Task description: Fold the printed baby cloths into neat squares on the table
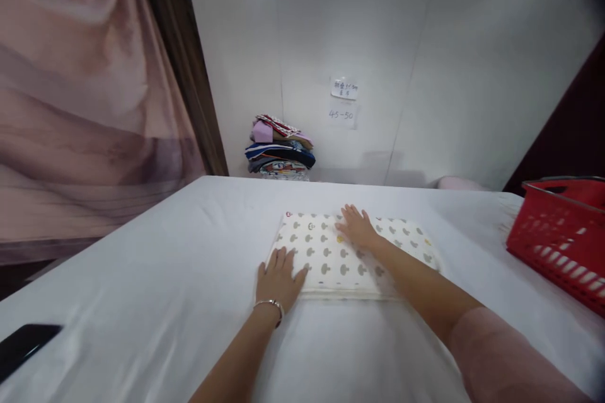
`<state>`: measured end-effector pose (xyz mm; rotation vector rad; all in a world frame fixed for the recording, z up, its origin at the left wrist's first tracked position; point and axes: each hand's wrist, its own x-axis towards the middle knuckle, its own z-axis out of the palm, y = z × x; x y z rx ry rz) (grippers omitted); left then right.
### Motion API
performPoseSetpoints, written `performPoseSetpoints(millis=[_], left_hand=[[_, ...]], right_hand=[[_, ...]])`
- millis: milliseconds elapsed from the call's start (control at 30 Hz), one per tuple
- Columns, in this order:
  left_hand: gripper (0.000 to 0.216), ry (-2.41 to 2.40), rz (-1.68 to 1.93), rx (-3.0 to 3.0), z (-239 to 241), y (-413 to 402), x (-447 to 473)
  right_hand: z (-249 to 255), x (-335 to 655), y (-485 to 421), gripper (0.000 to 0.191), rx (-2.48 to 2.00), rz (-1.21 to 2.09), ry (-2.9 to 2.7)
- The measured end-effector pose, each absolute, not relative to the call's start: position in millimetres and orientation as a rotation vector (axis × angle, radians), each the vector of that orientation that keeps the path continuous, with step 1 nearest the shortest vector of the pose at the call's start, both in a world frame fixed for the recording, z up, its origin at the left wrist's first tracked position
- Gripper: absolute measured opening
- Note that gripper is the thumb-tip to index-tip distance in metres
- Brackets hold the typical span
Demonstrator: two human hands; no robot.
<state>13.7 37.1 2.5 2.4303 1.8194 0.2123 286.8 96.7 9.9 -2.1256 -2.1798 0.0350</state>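
Observation:
A folded cream cloth with a grey mushroom pattern lies flat on the white table, in the middle. My left hand rests palm down on the cloth's near left corner, fingers stretched out; a thin bracelet circles the wrist. My right hand lies flat on the cloth's far middle, fingers spread. Neither hand holds anything.
A stack of folded clothes sits at the far table edge against the white wall. A red plastic basket stands at the right edge. A black phone lies at the near left. A pink curtain hangs on the left.

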Motion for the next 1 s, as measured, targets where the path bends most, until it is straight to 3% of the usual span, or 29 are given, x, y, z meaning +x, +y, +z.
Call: performPoseSetpoints(millis=[300,500,733,1000], left_hand=[[0.060,1.815,0.261,2.396,-3,36,13],[0.061,1.821,0.237,2.400,-3,35,14],[0.064,1.858,0.236,2.411,-3,32,16],[0.066,1.830,0.238,2.387,-3,35,16]], right_hand=[[10,261,121,0.072,-2.187,0.222,-2.224],[23,175,144,0.075,-1.879,0.181,-2.356],[6,130,155,0.073,-1.920,0.325,-2.407],[11,120,141,0.059,-1.801,0.306,-2.412]])
